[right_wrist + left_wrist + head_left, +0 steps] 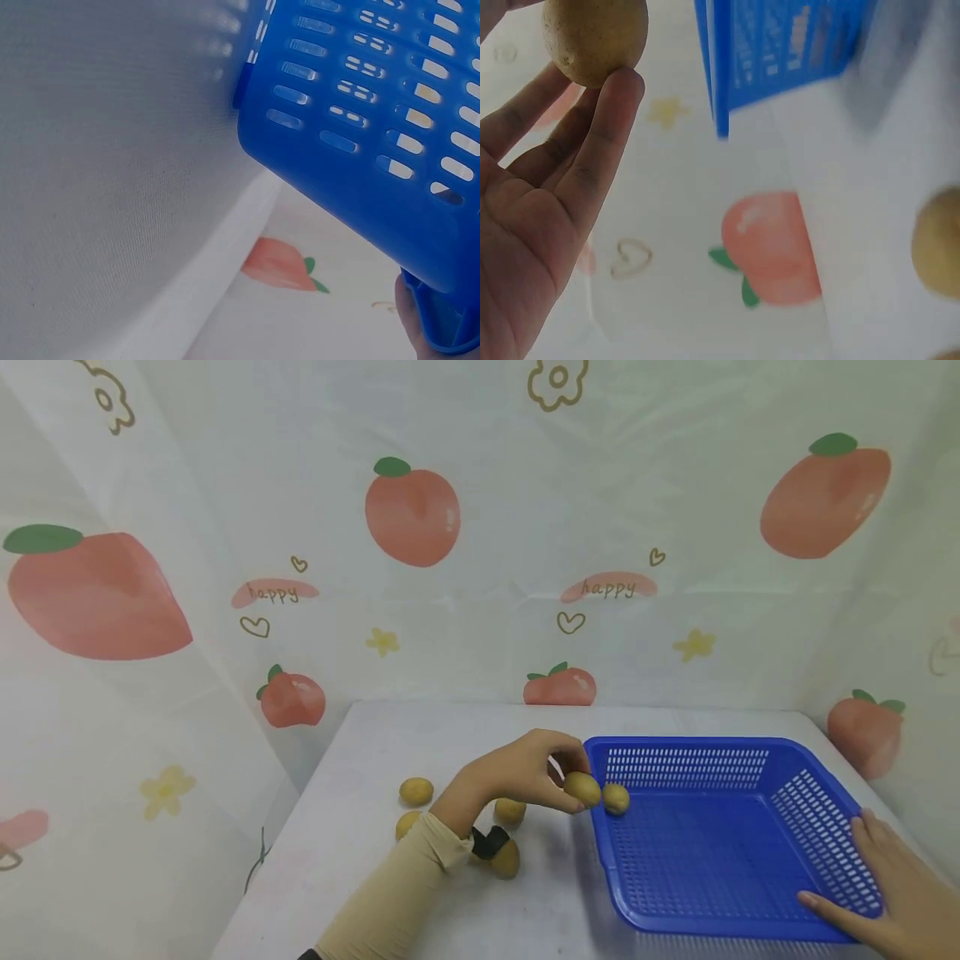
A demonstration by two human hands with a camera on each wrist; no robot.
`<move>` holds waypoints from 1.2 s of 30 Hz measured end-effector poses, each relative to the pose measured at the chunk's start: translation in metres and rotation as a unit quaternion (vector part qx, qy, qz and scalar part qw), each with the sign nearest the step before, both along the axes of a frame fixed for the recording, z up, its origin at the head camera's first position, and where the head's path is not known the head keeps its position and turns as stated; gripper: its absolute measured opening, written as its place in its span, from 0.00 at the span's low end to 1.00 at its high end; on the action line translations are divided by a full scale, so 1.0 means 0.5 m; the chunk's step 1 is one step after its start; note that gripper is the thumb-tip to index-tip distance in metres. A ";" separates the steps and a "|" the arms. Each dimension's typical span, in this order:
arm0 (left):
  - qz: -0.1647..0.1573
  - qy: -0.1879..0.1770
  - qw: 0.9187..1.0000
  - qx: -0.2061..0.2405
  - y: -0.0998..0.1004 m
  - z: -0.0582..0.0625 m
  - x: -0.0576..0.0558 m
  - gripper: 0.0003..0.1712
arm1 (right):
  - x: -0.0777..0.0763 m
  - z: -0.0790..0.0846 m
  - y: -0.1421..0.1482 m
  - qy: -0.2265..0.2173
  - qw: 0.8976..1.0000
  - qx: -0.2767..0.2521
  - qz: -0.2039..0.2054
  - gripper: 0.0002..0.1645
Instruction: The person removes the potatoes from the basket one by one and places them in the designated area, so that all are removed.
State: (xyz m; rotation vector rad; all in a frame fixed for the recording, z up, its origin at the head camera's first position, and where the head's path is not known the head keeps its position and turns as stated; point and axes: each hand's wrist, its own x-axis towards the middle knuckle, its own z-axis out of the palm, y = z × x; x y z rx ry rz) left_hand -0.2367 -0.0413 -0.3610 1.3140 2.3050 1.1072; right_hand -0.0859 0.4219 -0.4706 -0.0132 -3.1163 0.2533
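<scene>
My left hand [528, 768] pinches a potato [582, 789] between thumb and fingers, at the left rim of the blue plastic basket [705, 920]. In the left wrist view the same potato [596, 37] sits at the fingertips, apart from the basket wall [780, 56]. Another potato [616, 799] lies inside the basket by its left wall. My right hand [903, 889] holds the basket's near right corner, thumb over the inner side and fingers along the right rim. In the right wrist view only a bit of that hand [409, 315] shows beside the rim.
Several potatoes lie on the white table left of the basket, among them one at the back [416, 791], one by the forearm [510, 812] and one nearer [506, 860]. The left sleeve partly covers the group. A printed curtain [480, 635] hangs behind and beside the table.
</scene>
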 end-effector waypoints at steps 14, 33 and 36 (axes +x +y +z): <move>0.148 -0.045 0.987 0.034 -0.190 -0.038 -0.011 0.18 | -0.001 -0.002 -0.002 0.000 1.000 -0.031 0.001 0.82; 0.287 -0.050 0.953 0.087 -0.370 -0.112 -0.006 0.20 | -0.003 -0.019 0.000 0.026 0.999 -0.039 0.001 0.80; 0.304 -0.051 0.947 0.089 -0.391 -0.124 -0.002 0.21 | -0.002 -0.016 0.000 0.025 0.999 -0.038 0.000 0.80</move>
